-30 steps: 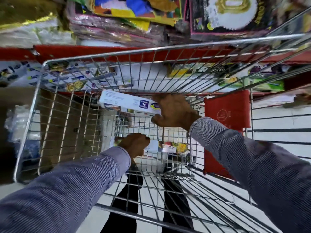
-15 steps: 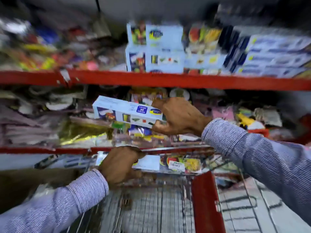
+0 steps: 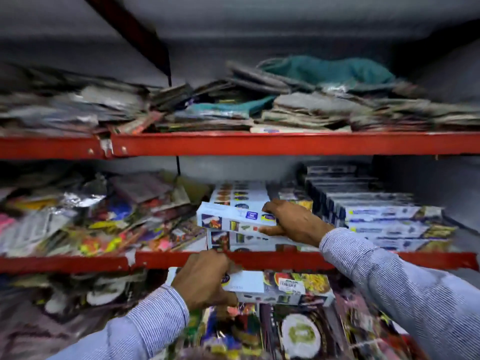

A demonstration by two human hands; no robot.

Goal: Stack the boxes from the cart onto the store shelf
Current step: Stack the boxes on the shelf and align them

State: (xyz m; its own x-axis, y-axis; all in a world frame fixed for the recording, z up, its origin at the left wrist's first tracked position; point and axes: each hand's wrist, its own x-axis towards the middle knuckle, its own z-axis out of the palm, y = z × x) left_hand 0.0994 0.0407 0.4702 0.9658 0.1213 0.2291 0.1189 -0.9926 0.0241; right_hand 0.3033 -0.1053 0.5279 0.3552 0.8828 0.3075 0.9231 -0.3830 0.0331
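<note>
The right hand [image 3: 296,220] is clamped on the right end of a long white box [image 3: 235,217], fingers over its top edge and thumb under its front face. That box lies tilted on a stack of similar white boxes [image 3: 239,240] on the middle red shelf [image 3: 272,259], whose front rail hides the stack's base. Below that rail, the left hand [image 3: 205,279] is closed around the left end of a second white box [image 3: 275,287], covering much of its label; the box bears food pictures and a price sticker, its print too blurred to read. Right of the stack, darker flat boxes [image 3: 376,216] are piled in rows. Left of it lie loose shiny packets [image 3: 91,219], smeared by motion. On the shelf above the rail, flat packets [image 3: 298,110] blur together. Both striped sleeves are cut off by the bottom edge.
</note>
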